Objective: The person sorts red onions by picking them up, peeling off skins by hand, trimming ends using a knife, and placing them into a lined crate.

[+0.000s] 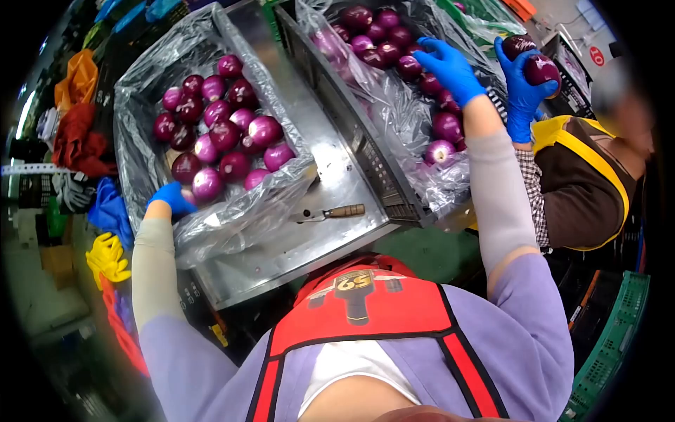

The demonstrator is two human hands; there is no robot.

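My left hand (pixel 171 199), in a blue glove, is at the near left corner of a crate lined with clear plastic (pixel 130 105). It lies against a red onion (pixel 188 195) there; its fingertips are mostly hidden. Many red onions (pixel 225 133) lie in this crate. Over a second lined crate (pixel 351 130) on the right, my right hand (pixel 453 70), also blue-gloved, reaches with fingers stretched and apart. Its fingertips are at a red onion (pixel 409 68), with no firm grip visible. More red onions (pixel 439 152) lie below that hand.
A knife with a wooden handle (pixel 344 210) lies on the metal table (pixel 327 151) between the crates. At right, a co-worker's blue-gloved hand (pixel 522 95) holds a red onion (pixel 541 69). Gloves, including a yellow one (pixel 107 258), hang at left. A green crate (pixel 612 344) stands lower right.
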